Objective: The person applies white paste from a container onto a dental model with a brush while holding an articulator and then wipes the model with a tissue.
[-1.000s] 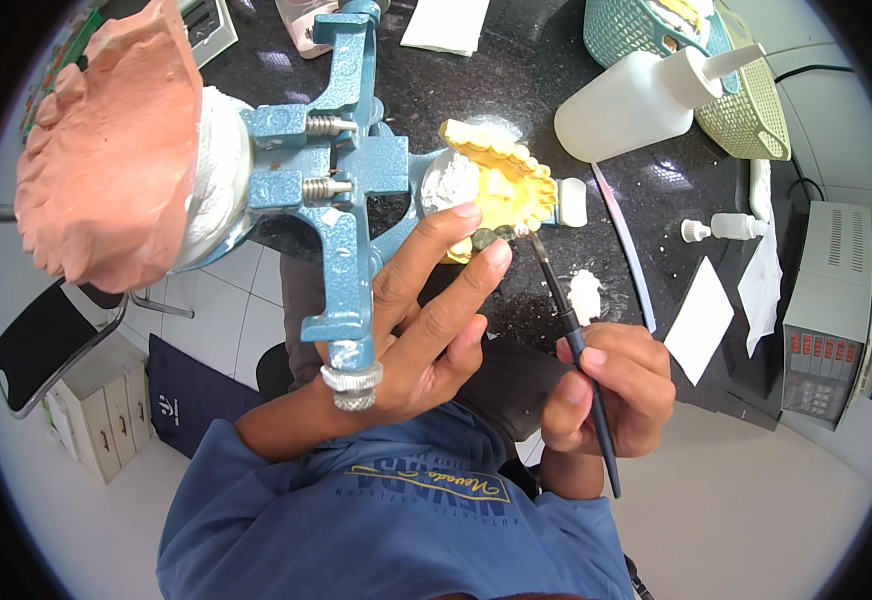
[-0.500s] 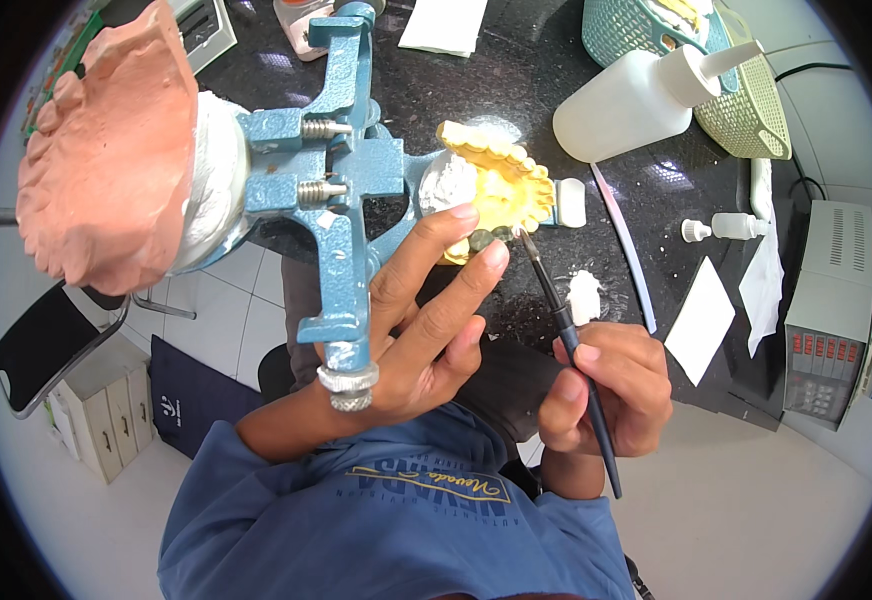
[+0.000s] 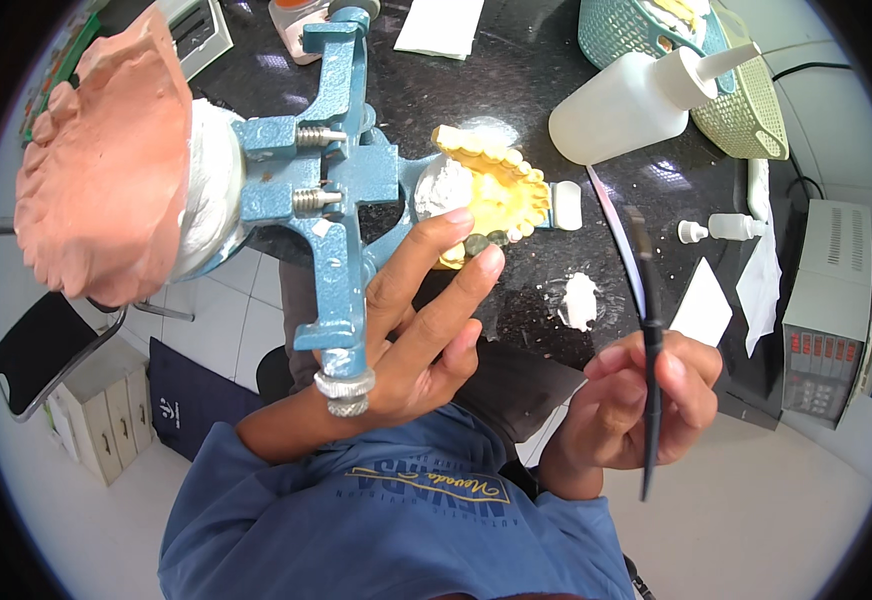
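Note:
A yellow dental cast [image 3: 501,195] sits on white plaster [image 3: 444,190] in a blue metal articulator [image 3: 341,180]. Dark metal-looking teeth [image 3: 484,243] show along its near side. My left hand [image 3: 411,305] reaches past the articulator's arm, fingers stretched and apart, two fingertips at the cast's near edge beside those teeth. Part of that hand is hidden behind the articulator. In my right hand [image 3: 646,400] is a slim dark-handled brush [image 3: 653,340], pinched between thumb and fingers, its bristles pointing away over the table. A pink cast [image 3: 101,170] is fixed to the articulator's left end.
White powder [image 3: 579,302] lies between my hands on the dark table [image 3: 526,100]. Farther right are a pinkish-blue strip [image 3: 618,235], a squeeze bottle [image 3: 621,110], a small bottle [image 3: 731,227], a white card [image 3: 703,305] and baskets [image 3: 746,115]. A grey control unit [image 3: 828,310] stands at the right.
My right hand has moved right with the brush, lifting its tip away from the yellow cast. The brush now stands more upright in the picture. My left hand is nearly unmoved.

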Available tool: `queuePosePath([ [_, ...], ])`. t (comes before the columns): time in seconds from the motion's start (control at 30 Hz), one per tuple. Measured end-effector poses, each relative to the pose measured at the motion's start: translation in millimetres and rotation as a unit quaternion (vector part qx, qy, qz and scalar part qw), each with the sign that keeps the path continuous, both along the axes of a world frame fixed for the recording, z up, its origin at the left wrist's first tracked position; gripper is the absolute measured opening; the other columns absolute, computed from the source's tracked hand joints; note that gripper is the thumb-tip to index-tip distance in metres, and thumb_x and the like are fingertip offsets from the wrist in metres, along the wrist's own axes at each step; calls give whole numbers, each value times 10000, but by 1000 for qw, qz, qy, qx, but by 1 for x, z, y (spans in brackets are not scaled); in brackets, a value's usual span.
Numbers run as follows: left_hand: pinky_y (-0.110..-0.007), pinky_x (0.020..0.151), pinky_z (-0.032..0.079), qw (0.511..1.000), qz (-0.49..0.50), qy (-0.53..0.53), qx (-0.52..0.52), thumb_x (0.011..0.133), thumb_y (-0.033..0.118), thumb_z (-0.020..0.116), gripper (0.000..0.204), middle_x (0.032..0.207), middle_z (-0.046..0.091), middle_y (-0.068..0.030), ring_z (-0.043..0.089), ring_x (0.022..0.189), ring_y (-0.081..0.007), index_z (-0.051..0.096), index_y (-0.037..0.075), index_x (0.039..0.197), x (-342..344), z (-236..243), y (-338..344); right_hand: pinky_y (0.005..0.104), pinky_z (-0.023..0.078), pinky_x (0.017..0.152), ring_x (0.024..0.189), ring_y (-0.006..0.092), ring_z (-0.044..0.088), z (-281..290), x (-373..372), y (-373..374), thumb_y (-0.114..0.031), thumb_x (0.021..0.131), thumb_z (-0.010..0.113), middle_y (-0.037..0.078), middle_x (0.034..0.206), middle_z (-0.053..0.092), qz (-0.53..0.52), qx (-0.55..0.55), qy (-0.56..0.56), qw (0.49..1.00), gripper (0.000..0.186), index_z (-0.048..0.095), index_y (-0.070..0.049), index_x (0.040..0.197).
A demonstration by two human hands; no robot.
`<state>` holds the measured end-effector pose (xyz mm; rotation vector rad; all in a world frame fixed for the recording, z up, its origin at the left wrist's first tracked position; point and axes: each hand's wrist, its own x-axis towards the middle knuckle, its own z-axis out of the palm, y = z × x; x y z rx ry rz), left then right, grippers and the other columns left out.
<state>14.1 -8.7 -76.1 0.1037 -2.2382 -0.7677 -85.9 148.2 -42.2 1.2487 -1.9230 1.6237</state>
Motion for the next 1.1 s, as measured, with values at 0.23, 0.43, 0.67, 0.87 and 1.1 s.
queuePosePath([
  [0.23, -207, 539, 465, 1000, 0, 15, -19, 869, 143, 610, 346, 1264, 553, -281, 461, 488, -32, 652, -30, 1165, 1, 1, -3, 274, 502, 563, 624, 188, 595, 3, -2, -7, -65, 838, 651, 87, 874, 530, 20, 36, 15, 999, 204, 574, -37, 1025],
  [0.43, -332, 791, 574, 998, -10, -55, 26, 771, 46, 630, 529, 1289, 545, -199, 650, 1052, -291, 575, 66, 1297, 9, 10, -1, 270, 487, 546, 620, 187, 594, 1, -2, -9, -48, 825, 640, 84, 867, 541, 22, 46, 17, 999, 187, 589, -30, 1004],
  [0.67, -326, 780, 574, 997, -5, -67, 23, 741, 46, 652, 563, 1290, 551, -198, 658, 1040, -281, 575, 73, 1298, 9, 11, -1, 269, 482, 539, 619, 187, 596, 1, -3, -9, -53, 826, 642, 82, 859, 542, 23, 57, 20, 998, 184, 590, -27, 1000],
  [0.87, -322, 784, 572, 998, -4, -66, 20, 735, 47, 653, 572, 1286, 557, -194, 658, 1044, -275, 575, 75, 1301, 9, 11, -1, 268, 480, 533, 610, 187, 594, 1, -3, -10, -59, 829, 642, 86, 859, 547, 19, 51, 20, 998, 179, 589, -23, 996],
  [1.1, -323, 794, 566, 998, -4, -62, 25, 741, 48, 645, 562, 1287, 560, -188, 658, 1044, -268, 581, 77, 1299, 9, 9, 0, 265, 480, 530, 606, 188, 596, 1, -3, -10, -56, 827, 643, 93, 854, 553, 17, 47, 17, 999, 166, 591, -17, 979],
])
